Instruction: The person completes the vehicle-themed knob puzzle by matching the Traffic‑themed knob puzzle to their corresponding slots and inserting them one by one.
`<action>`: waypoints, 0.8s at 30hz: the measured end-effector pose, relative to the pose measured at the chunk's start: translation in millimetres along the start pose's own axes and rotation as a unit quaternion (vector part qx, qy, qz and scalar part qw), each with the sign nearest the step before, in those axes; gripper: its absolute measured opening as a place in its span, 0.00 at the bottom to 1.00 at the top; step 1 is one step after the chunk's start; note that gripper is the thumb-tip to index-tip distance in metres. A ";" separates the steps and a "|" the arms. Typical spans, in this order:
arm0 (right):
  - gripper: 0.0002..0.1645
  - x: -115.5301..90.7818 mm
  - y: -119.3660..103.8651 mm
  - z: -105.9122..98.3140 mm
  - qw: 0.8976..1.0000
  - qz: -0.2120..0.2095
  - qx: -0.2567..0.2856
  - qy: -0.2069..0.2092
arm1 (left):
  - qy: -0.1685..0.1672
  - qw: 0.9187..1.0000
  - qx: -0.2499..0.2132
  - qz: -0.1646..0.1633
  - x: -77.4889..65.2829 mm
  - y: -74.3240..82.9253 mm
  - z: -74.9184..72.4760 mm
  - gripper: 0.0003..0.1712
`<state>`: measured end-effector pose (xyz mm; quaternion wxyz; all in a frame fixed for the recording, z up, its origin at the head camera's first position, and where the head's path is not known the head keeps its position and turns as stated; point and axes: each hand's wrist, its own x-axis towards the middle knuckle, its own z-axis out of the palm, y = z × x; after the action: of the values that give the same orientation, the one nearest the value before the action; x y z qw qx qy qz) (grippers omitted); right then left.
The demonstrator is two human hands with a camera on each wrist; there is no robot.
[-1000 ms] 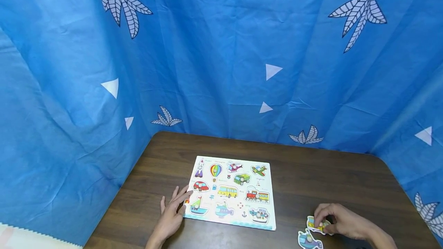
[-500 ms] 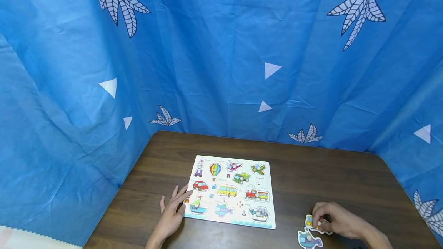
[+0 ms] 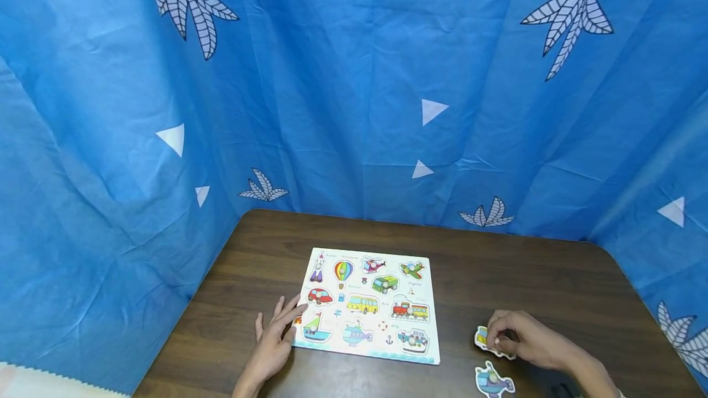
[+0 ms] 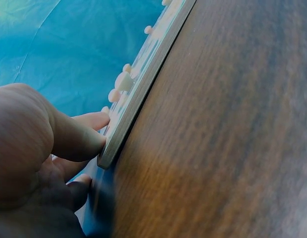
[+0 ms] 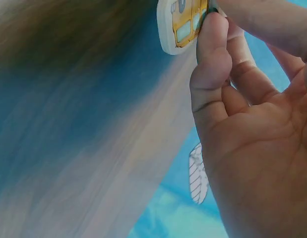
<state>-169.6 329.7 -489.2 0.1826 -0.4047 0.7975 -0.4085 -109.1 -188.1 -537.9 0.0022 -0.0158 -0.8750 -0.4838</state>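
Note:
My right hand (image 3: pixel 520 336) pinches a yellow bus puzzle piece (image 3: pixel 481 335) by its top, right of the puzzle board. The right wrist view shows the piece's white edge and yellow windows (image 5: pixel 184 32) past my fingers, which hide the rest. Just below it on the table lies a blue and purple submarine puzzle piece (image 3: pixel 492 381). My left hand (image 3: pixel 272 343) rests along the left edge of the white puzzle board (image 3: pixel 376 352), fingers spread, with the thumb at the board's corner in the left wrist view. Vehicle pictures cover the board, among them a bus and a submarine.
Several knobbed pieces sit on the board, such as a red car (image 3: pixel 319 296), a train (image 3: pixel 409 310) and a sailboat (image 3: pixel 315 329). The brown wooden table (image 3: pixel 498 275) has a blue patterned curtain (image 3: pixel 343 91) behind it and at both sides.
My right hand has moved a little left and away from me with the bus piece, which now stands apart from the submarine piece. My left hand has stayed at the board's edge.

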 end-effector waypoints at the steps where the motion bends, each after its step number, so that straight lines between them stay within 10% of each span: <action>1: 0.15 3.9 -1.2 0.2 1.000 -0.001 -0.007 0.003 | 0.002 1.000 0.000 0.002 0.1 0.0 0.0 0.29; 24: 0.12 99.6 -31.5 21.1 0.995 0.038 -0.092 -0.006 | 0.004 1.000 0.007 0.006 -1.8 1.0 0.0 0.29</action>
<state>-201.2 229.3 -472.8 0.1648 -0.3919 0.8452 -0.3239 -107.3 -187.6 -537.1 0.0091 -0.0193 -0.8781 -0.4780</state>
